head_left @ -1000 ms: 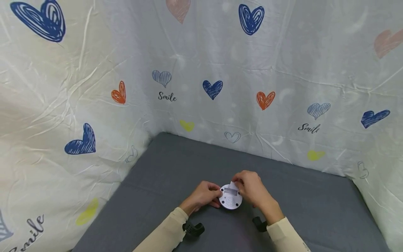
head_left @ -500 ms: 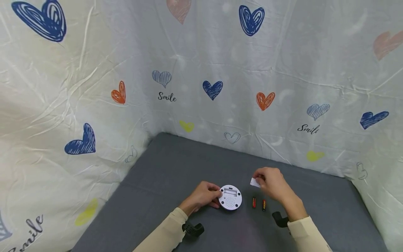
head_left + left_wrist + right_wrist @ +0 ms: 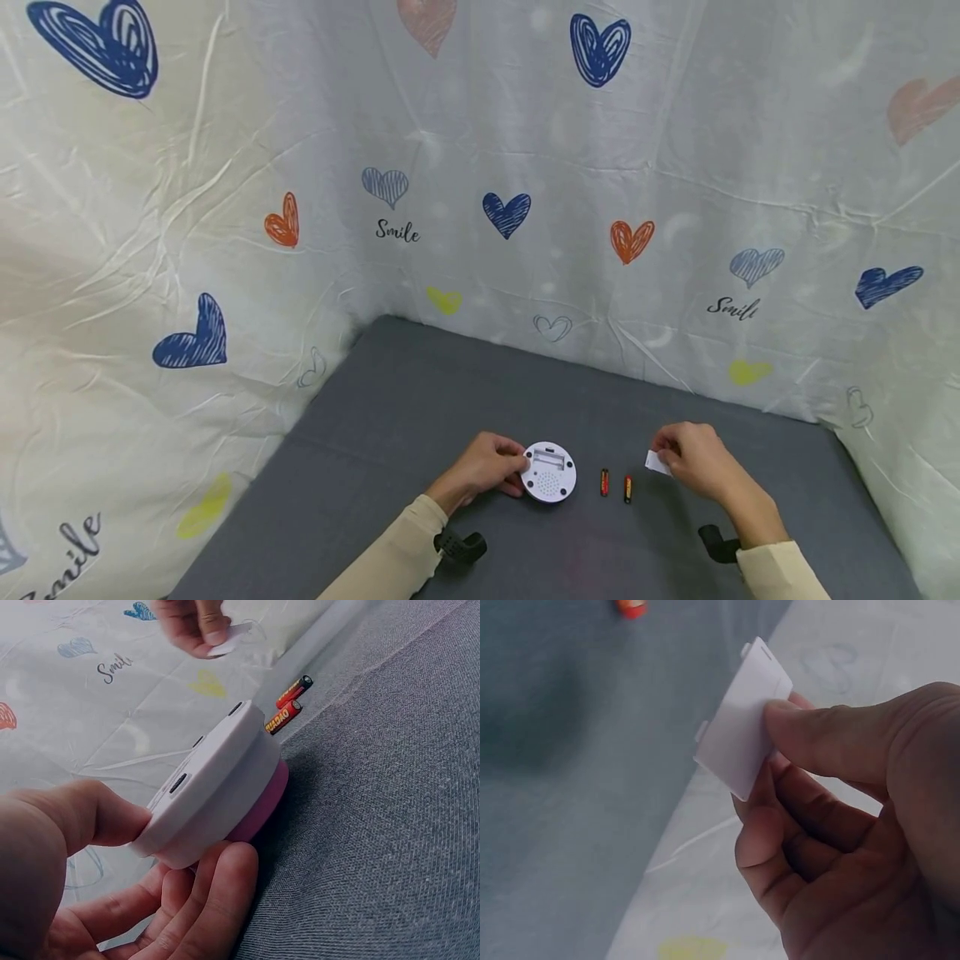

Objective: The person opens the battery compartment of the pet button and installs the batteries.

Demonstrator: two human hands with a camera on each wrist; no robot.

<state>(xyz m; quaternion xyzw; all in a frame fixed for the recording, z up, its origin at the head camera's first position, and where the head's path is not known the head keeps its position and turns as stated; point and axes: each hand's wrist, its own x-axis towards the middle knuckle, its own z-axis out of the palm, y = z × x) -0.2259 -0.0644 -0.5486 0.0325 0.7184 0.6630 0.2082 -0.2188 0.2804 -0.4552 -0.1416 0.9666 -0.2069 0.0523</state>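
A round white device (image 3: 549, 473) with a pink lower part lies with its vented face and vacant battery compartment up. My left hand (image 3: 483, 467) grips its left edge, thumb on the upper face and fingers beneath, as the left wrist view shows. Off to the right, my right hand (image 3: 697, 457) pinches a white battery cover (image 3: 744, 720) between thumb and fingers, above the table. Small tabs show along one edge of the cover. Between the device and the right hand lie two red and black batteries (image 3: 604, 482), side by side and slightly apart.
A grey cloth covers the table (image 3: 450, 375). Behind it and along its sides hangs a white curtain (image 3: 465, 150) printed with hearts. A black strap mount (image 3: 461, 547) is on the left wrist, and another black mount (image 3: 718, 544) on the right.
My right hand has lifted the battery cover off the device and carried it right, past the batteries, which have come into sight. My left hand stays on the device.
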